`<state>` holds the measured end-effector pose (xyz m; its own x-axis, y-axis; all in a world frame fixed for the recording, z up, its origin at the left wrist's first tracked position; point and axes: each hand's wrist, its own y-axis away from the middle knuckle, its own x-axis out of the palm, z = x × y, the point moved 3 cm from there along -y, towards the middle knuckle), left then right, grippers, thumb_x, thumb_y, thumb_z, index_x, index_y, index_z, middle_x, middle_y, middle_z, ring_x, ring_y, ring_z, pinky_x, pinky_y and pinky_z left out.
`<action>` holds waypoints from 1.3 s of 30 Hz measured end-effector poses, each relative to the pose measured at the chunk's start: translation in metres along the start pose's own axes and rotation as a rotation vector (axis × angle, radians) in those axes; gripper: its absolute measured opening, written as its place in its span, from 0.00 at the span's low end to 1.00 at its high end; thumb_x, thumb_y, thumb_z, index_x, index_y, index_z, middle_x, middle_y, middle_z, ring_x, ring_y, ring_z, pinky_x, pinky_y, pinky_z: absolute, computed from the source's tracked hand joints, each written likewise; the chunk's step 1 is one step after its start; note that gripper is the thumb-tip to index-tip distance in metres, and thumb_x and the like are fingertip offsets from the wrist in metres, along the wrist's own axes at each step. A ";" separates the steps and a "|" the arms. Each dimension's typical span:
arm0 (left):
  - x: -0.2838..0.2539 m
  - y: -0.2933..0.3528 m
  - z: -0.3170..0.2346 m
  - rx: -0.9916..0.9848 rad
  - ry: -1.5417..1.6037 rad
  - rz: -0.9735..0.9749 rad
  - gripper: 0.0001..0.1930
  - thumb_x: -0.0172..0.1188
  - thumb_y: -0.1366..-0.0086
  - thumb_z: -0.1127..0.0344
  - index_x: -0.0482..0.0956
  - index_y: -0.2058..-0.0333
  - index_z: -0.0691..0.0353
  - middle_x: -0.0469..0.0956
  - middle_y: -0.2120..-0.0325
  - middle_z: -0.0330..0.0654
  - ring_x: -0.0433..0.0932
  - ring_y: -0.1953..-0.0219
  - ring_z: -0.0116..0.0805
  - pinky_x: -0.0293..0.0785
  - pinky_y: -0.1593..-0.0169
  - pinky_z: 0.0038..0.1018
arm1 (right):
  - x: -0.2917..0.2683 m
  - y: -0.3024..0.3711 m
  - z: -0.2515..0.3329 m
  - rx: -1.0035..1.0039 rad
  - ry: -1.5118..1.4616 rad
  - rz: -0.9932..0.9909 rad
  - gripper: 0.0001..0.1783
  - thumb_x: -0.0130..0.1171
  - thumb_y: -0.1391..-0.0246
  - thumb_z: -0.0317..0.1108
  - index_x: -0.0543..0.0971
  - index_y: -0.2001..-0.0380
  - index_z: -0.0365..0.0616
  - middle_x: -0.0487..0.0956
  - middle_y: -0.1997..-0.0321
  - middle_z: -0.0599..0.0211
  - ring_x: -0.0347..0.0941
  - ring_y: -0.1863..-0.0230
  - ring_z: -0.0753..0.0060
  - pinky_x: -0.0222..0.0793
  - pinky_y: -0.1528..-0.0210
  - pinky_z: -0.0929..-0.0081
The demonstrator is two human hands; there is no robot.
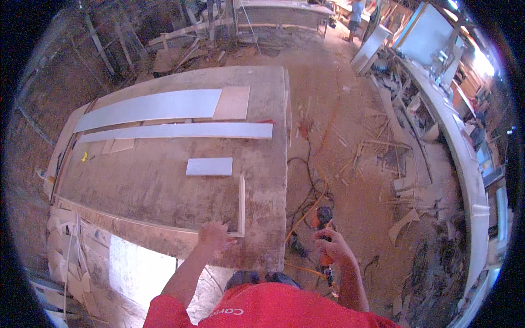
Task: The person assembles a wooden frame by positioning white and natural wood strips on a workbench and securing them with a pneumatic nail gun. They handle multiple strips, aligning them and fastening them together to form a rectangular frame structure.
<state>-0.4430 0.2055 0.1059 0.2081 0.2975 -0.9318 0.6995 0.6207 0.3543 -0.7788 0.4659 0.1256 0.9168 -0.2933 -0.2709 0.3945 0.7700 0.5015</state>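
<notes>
My left hand (214, 235) is over the near side of a large worn wooden table, its fingers bent around a pale wooden strip (169, 233) along the near edge. Just right of these fingers, the strip meets a shorter upright-looking wooden strip (242, 205) at a corner. The hand hides part of the joint. Right of the table, my right hand (334, 249) grips an orange and black power tool (325, 215), held above the floor. Its exact kind is hard to make out. A small white rectangular panel (209, 167) lies beyond the corner.
Long white boards (153, 109) and a narrow white strip (180, 130) lie farther back on the table (136, 180). An orange cord (306, 212) and dark cables trail beside it. Wood scraps (404, 224) litter the floor at right. A person (355, 19) stands far off.
</notes>
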 end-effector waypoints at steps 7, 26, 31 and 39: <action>0.042 -0.016 0.026 -0.009 0.033 0.121 0.19 0.73 0.45 0.58 0.84 0.57 0.60 0.82 0.59 0.50 0.82 0.51 0.53 0.80 0.49 0.47 | 0.001 -0.028 0.014 -0.308 -0.037 -0.235 0.25 0.71 0.49 0.23 0.70 0.51 0.46 0.78 0.61 0.70 0.74 0.65 0.75 0.74 0.63 0.71; 0.001 -0.007 0.012 0.076 0.125 0.006 0.13 0.59 0.41 0.62 0.89 0.66 0.60 0.87 0.64 0.51 0.87 0.58 0.51 0.83 0.55 0.46 | 0.120 0.000 0.077 -0.261 0.412 0.027 0.25 0.74 0.50 0.24 0.80 0.47 0.36 0.85 0.47 0.61 0.82 0.49 0.72 0.79 0.46 0.68; -0.002 -0.008 0.014 0.113 0.121 0.003 0.13 0.59 0.41 0.60 0.90 0.66 0.59 0.87 0.65 0.51 0.87 0.59 0.52 0.83 0.55 0.46 | 0.130 0.007 0.101 -0.251 0.341 -0.068 0.22 0.78 0.52 0.29 0.84 0.53 0.38 0.88 0.55 0.65 0.84 0.53 0.74 0.79 0.49 0.71; -0.005 -0.011 0.012 0.055 0.117 0.101 0.13 0.59 0.41 0.61 0.90 0.63 0.58 0.87 0.62 0.51 0.87 0.58 0.50 0.84 0.54 0.45 | 0.125 -0.014 0.090 -0.142 0.577 -0.006 0.22 0.77 0.51 0.30 0.84 0.53 0.38 0.88 0.55 0.63 0.85 0.54 0.72 0.79 0.50 0.69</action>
<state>-0.4432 0.1883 0.1058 0.2003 0.4405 -0.8751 0.7159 0.5440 0.4377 -0.6640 0.3671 0.1587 0.7174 0.0266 -0.6962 0.3509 0.8494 0.3941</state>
